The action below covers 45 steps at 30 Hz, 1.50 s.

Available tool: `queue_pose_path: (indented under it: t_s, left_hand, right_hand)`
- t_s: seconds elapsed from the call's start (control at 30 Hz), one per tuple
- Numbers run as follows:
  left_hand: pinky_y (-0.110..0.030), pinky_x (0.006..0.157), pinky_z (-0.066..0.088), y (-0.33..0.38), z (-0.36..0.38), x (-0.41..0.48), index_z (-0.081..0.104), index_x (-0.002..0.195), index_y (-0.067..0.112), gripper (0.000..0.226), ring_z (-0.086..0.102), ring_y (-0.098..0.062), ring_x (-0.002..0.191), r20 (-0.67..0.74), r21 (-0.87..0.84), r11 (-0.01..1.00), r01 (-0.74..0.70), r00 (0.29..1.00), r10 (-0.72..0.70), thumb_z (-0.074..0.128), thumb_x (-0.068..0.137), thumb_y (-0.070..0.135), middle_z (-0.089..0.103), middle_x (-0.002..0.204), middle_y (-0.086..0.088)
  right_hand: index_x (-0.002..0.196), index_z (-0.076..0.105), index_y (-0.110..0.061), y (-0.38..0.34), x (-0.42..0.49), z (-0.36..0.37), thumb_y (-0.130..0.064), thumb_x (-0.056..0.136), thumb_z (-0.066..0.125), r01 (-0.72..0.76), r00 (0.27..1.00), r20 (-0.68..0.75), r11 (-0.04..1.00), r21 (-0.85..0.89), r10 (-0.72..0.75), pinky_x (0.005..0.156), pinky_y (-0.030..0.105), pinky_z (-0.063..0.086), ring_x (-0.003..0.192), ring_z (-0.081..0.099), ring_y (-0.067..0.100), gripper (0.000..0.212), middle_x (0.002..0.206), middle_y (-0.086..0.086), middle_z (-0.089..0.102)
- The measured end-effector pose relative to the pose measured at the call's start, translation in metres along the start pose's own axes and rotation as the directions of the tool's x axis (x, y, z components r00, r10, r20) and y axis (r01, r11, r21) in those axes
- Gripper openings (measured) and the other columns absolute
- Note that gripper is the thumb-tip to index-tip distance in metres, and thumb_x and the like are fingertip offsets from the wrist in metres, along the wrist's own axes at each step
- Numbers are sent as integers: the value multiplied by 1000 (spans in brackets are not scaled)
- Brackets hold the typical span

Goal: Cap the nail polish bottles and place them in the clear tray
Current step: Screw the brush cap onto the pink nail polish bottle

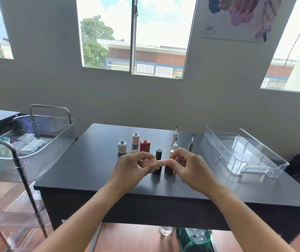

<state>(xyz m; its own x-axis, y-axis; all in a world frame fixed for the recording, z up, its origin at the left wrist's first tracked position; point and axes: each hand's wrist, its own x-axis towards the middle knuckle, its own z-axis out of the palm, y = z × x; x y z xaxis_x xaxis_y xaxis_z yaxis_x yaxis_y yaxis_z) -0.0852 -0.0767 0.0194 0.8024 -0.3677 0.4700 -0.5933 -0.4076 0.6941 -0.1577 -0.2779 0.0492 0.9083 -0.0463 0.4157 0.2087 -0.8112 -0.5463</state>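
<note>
Left hand (pixel 133 165) pinched pink bottle (pixel 148 163) horizontally; right hand (pixel 187 163) gripped its pink cap (pixel 165 163), apparently mid-twist. Bottle small, light, rigid, likely glass: grip body, not neck. Clear tray (pixel 265 165) at table (pixel 83 168) right held nothing. Three uncapped bottles (pixel 135 139) stood behind.

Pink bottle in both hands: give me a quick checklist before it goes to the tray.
1. Hold: left hand and right hand both pinch the pink bottle, held sideways above the table: ok.
2. Cap fully seated: joint hidden by fingers: cannot tell.
3. Clear tray holds no bottles, room to place: ok.
4. Way to the tray: brush caps stand upright between: not ok, go around.
5. Other bottles capped: white bottle, pale pink bottle and red bottle open: not ok.
</note>
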Motion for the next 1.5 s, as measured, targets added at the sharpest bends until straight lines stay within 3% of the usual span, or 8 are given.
queue_pose_path:
  t_s: [0.27,0.4,0.5,0.67,0.8,1.17,1.3,1.5]
  left_hand:
    - [-13,71,48,5,-2,2,72,94,43,23,61,0,83,10,-15,1000,8,1000,-8,81,74,38,65,90,24]
    - [-11,70,46,3,-3,2,73,97,40,25,60,4,84,10,-5,1000,20,1000,-20,81,73,38,65,90,22]
    - [-7,68,44,3,-2,-1,74,97,39,26,60,3,84,9,9,1000,11,1000,-11,82,73,37,64,89,24]
    - [-20,73,51,1,0,-4,74,98,37,27,64,-4,82,2,4,1000,17,1000,-17,83,72,35,66,93,21]
    - [-26,76,54,-4,-2,-4,74,102,39,27,62,-1,82,74,-17,999,33,997,-32,80,75,39,66,90,20]
    - [-29,78,51,0,4,-9,69,109,37,28,58,-5,82,107,71,991,-113,989,105,74,82,33,61,92,16]
    - [-28,71,50,6,9,-11,65,112,32,25,55,-8,79,75,190,963,-189,981,178,69,87,33,55,94,15]
    - [-33,65,54,11,15,-16,64,114,24,26,59,-16,83,30,346,898,-272,960,279,65,90,33,58,98,6]
  right_hand:
    - [73,62,-25,0,3,-1,-84,81,20,-27,999,-43,962,-272,16,53,28,45,54,59,5,73,54,-7,62]
    - [96,51,-38,4,-3,-1,-73,83,42,47,999,-3,964,-261,-49,48,15,33,53,55,2,39,57,-14,55]
    - [96,51,-34,4,-6,1,-55,93,47,67,998,28,974,-218,-62,53,27,44,55,55,10,22,62,-7,60]
    - [82,59,-23,5,-7,2,-72,89,28,65,998,17,958,-278,-63,52,31,41,55,56,14,59,58,-1,59]
    - [96,51,-34,5,-9,4,-88,75,15,70,997,3,953,-295,-72,50,17,32,51,51,2,69,57,-13,52]
    - [94,42,-26,12,-18,12,-35,99,36,152,988,87,903,-401,-128,53,35,30,60,55,29,12,74,1,64]
    - [93,47,-25,14,-15,12,-34,100,37,69,994,100,951,-301,-41,59,39,43,64,56,28,14,70,1,62]
    - [89,45,-27,24,-13,15,-40,101,37,15,994,106,976,-215,8,53,33,35,55,49,15,19,57,-6,49]
